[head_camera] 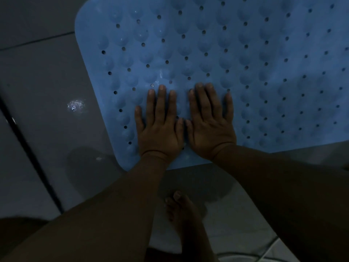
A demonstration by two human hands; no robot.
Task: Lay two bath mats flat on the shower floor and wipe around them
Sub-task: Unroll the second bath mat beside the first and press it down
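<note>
A blue rubber bath mat [236, 59] with raised bumps and small drain holes lies flat on the grey tiled shower floor [41, 87], filling the upper right of the view. My left hand [159, 125] and my right hand [210, 121] lie side by side, palms down with straight fingers, pressing on the mat near its front edge. Only one mat is in view. No cloth is visible.
The floor left of the mat is wet, with a bright glint [75, 105] and a dark grout line [28, 148]. My bare foot [181, 210] stands on the floor just in front of the mat's front edge. The scene is dim.
</note>
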